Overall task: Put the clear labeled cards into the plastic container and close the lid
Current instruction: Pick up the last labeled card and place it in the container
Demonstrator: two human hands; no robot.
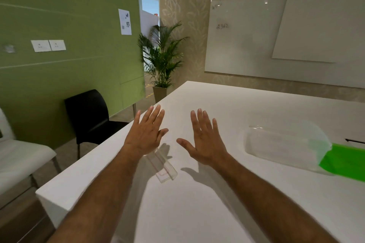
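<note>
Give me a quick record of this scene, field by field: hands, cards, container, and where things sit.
left hand: open, fingers spread, holding nothing
right hand: open, fingers spread, holding nothing
clear cards: stacked on the white table, below the left hand
plastic container: to the right of both hands, partly over a green sheet
lid: cannot tell if on

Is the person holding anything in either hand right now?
No. The left hand and right hand are both open and spread above the table, and the clear cards lie untouched on it.

white table (217,193), bright green sheet (347,163), clear cards (163,165) with perhaps reddish edging.
</note>
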